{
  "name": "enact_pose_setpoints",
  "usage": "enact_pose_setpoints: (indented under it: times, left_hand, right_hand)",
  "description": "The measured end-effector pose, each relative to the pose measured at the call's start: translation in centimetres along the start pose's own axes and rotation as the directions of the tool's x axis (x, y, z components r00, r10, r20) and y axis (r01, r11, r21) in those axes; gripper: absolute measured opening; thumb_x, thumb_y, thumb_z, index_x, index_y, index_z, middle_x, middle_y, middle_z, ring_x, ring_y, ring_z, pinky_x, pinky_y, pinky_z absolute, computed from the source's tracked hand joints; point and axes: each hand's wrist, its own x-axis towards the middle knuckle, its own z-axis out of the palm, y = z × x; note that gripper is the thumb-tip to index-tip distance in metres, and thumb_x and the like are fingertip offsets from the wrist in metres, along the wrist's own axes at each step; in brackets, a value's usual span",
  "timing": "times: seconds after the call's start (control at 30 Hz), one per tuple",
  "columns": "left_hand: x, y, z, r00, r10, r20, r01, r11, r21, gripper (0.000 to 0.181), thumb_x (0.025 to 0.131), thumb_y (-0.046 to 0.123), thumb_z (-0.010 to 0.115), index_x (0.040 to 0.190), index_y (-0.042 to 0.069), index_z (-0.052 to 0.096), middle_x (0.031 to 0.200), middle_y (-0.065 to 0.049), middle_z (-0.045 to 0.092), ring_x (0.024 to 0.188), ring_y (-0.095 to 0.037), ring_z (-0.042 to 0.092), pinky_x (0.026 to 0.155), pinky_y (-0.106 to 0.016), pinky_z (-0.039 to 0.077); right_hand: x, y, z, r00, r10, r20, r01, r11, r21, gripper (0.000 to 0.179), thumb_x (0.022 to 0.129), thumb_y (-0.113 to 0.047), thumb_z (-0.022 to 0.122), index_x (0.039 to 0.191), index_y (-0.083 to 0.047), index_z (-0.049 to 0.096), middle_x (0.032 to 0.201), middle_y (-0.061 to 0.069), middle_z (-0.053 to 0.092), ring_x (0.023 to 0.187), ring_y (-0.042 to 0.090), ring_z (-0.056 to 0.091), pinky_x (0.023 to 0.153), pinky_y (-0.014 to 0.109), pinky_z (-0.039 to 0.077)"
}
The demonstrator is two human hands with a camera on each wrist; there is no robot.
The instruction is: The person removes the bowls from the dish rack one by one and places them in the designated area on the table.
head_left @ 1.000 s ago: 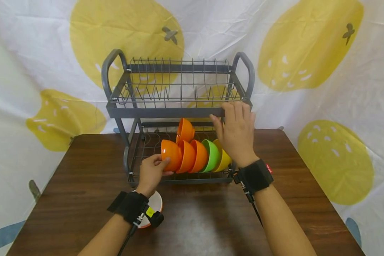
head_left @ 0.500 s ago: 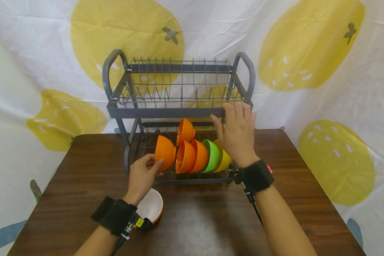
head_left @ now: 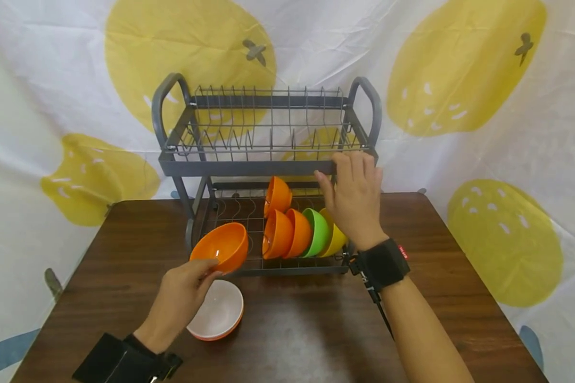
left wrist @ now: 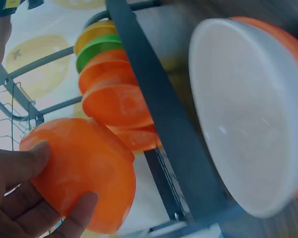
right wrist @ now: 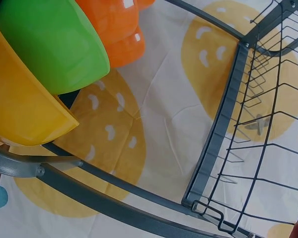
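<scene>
My left hand (head_left: 179, 290) pinches the rim of an orange bowl (head_left: 226, 246), tilted in front of the rack's lower left, its hollow side showing in the head view. The left wrist view shows thumb and fingers on that orange bowl (left wrist: 89, 168). My right hand (head_left: 356, 199) holds the upper front bar of a grey two-tier dish rack (head_left: 249, 169), fingers over the top; in the right wrist view only fingertips show at the edge. On the lower tier stand orange bowls (head_left: 277, 235), a green bowl (head_left: 317, 233) and a yellow bowl (head_left: 335, 239), all on edge.
A white-lined bowl with an orange outside (head_left: 216, 311) sits on the wooden table (head_left: 306, 335), below the left hand. Another orange bowl (head_left: 279, 196) leans behind the front row. A cloth with yellow fruit prints (head_left: 431, 80) hangs behind the rack.
My left hand has drawn the leftmost orange bowl out of the front row, left and towards me, tipping its hollow upward. The right hand has stayed on the rack.
</scene>
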Motion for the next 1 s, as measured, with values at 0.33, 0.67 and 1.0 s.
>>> enact_pose_setpoints:
  times: [0.33, 0.67, 1.0]
  left_hand:
    - [-4.3, 0.1, -2.0, 0.992, 0.123, 0.041, -0.126, 0.990, 0.061, 0.026, 0.094, 0.033, 0.050, 0.092, 0.012, 0.066, 0.080, 0.005, 0.063, 0.070, -0.013, 0.056, 0.061, -0.032, 0.050]
    - [-6.8, 0.0, -1.6, 0.972, 0.227, 0.062, -0.233, 0.966, 0.116, 0.051, 0.101, 0.041, 0.027, 0.087, 0.012, 0.067, 0.077, 0.007, 0.058, 0.066, -0.013, 0.053, 0.059, -0.030, 0.048]
    - [-7.8, -0.3, -0.8, 0.967, 0.234, 0.097, -0.244, 0.964, 0.105, 0.053, 0.101, 0.037, 0.026, 0.085, 0.010, 0.068, 0.074, 0.006, 0.057, 0.064, -0.010, 0.052, 0.055, -0.029, 0.047]
  right_hand:
    - [0.1, 0.0, 0.0, 1.000, 0.002, 0.008, -0.002, 1.000, -0.001, 0.039, 0.095, -0.039, 0.045, 0.111, -0.003, 0.046, 0.096, 0.014, 0.045, 0.091, 0.033, 0.037, 0.068, 0.046, 0.029]
    - [0.2, 0.0, 0.0, 1.000, -0.002, 0.011, 0.002, 1.000, -0.007, 0.039, 0.095, -0.038, 0.045, 0.111, -0.003, 0.046, 0.096, 0.014, 0.044, 0.091, 0.033, 0.036, 0.068, 0.046, 0.028]
    - [0.0, 0.1, 0.1, 1.000, -0.009, -0.001, 0.009, 1.000, -0.007, 0.039, 0.095, -0.038, 0.046, 0.110, -0.003, 0.046, 0.095, 0.014, 0.044, 0.090, 0.032, 0.036, 0.067, 0.046, 0.029]
